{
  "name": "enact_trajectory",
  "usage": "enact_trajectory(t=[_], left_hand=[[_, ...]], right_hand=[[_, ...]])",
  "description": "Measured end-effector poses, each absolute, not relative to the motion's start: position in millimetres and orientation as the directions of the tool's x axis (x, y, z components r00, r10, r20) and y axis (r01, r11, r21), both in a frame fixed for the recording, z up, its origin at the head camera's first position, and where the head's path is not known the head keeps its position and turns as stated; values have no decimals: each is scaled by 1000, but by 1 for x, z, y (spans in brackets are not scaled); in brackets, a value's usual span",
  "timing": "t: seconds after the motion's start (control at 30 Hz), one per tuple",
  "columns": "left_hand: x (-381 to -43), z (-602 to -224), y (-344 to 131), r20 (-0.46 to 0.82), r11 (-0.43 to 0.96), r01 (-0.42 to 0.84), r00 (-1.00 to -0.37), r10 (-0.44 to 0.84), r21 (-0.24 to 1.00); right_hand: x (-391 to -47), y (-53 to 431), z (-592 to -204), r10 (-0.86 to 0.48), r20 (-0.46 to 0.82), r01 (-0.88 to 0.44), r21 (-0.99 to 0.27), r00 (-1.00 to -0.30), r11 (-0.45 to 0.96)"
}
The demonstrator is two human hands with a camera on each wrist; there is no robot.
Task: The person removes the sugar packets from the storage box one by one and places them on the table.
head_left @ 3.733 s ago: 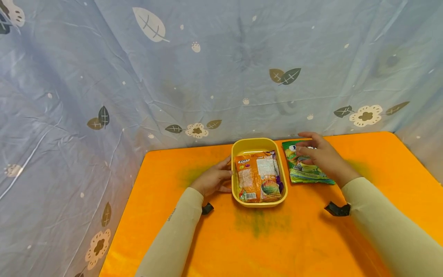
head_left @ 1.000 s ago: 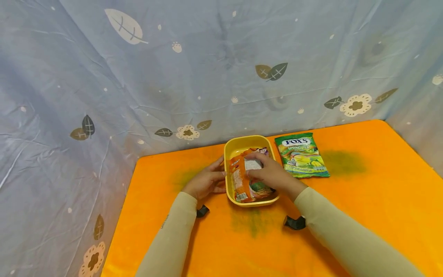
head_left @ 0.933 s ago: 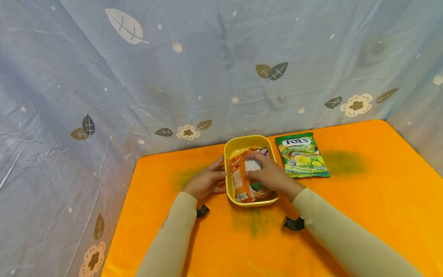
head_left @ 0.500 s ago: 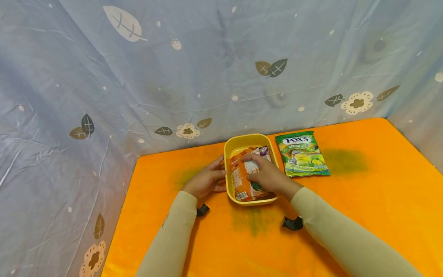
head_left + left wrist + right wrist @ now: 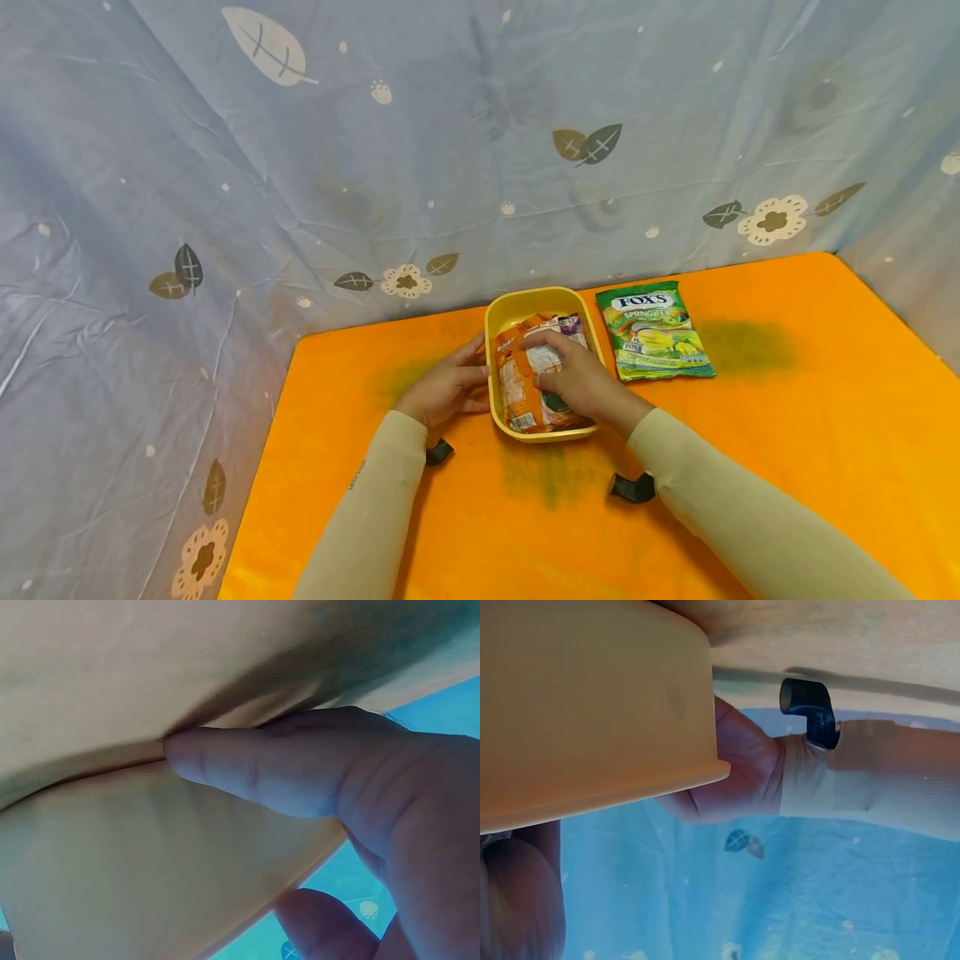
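Note:
A yellow plastic box (image 5: pixel 517 310) stands on the table. In it lies an orange candy packet (image 5: pixel 513 385), with a bit of a purple packet (image 5: pixel 573 326) showing at its upper right. My left hand (image 5: pixel 442 393) rests against the box's left wall, fingers extended; the left wrist view shows the hand (image 5: pixel 315 769) touching that wall. My right hand (image 5: pixel 588 383) reaches into the box over the orange packet, thumb and forefinger apart on its printed face. The other right fingertips are hidden. To the box's right lies a green FOX'S candy packet (image 5: pixel 656 333).
An orange cloth (image 5: pixel 795 458) covers the table. Behind and to the sides hangs a blue-grey patterned curtain (image 5: pixel 450 150). A black mount (image 5: pixel 632 487) sits at my right wrist, another black mount (image 5: pixel 438 452) at my left.
My right hand has gone from above the green packet into the box, onto the orange packet. That packet was creased a second ago and lies flatter now. The left hand stays at the box.

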State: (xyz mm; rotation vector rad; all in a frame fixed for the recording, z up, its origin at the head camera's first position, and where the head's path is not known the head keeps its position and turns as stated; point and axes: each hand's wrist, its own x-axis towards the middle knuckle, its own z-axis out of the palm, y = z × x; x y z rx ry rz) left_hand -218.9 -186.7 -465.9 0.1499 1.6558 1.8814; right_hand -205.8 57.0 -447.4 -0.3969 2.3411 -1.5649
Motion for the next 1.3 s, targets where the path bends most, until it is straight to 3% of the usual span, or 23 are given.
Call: enact_trajectory(t=[0.67,1.3], left_hand=[[-217,-465,-187,-318,-52,-392,-811,491,919],[-217,-469,-188,-306,-63,-389,-806,506,919]], right_hand=[[-205,60,-446,-346,-36,-35,-980,-938,196],[-205,101,-433,-321,19,-80,-980,-947,180]])
